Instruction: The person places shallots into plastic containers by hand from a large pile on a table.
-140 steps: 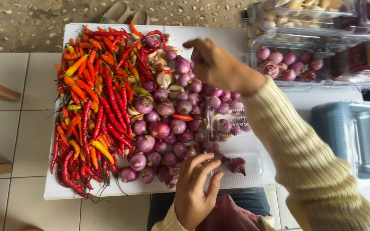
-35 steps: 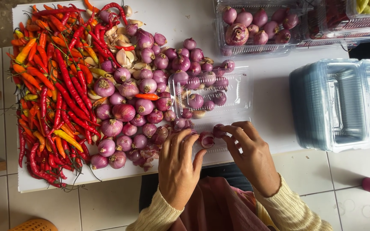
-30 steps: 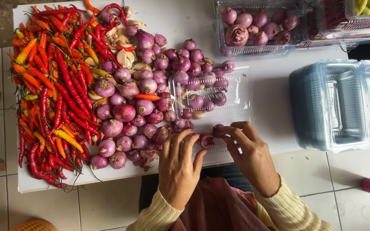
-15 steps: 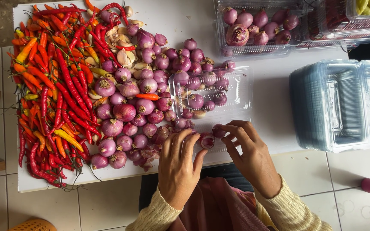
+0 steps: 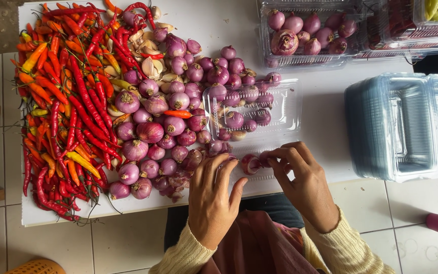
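A clear hinged plastic box (image 5: 289,104) lies open on the white table (image 5: 330,137), with several purple shallots in its far half. My right hand (image 5: 305,185) curls its fingertips around a small shallot (image 5: 264,159) over the box's near half, beside another shallot (image 5: 251,164). My left hand (image 5: 213,200) lies flat with fingers apart on the near-left edge of the box, touching the loose shallot pile (image 5: 171,127). It holds nothing.
A heap of red and orange chilies (image 5: 62,101) fills the table's left side, with garlic cloves (image 5: 150,66) behind the shallots. A filled shallot box (image 5: 305,33) stands at the back. Stacked empty clear boxes (image 5: 406,127) sit at the right.
Earlier my right hand reached far over the shallot pile; it has come back to the near edge beside my left hand. Over the last second both hands barely move.
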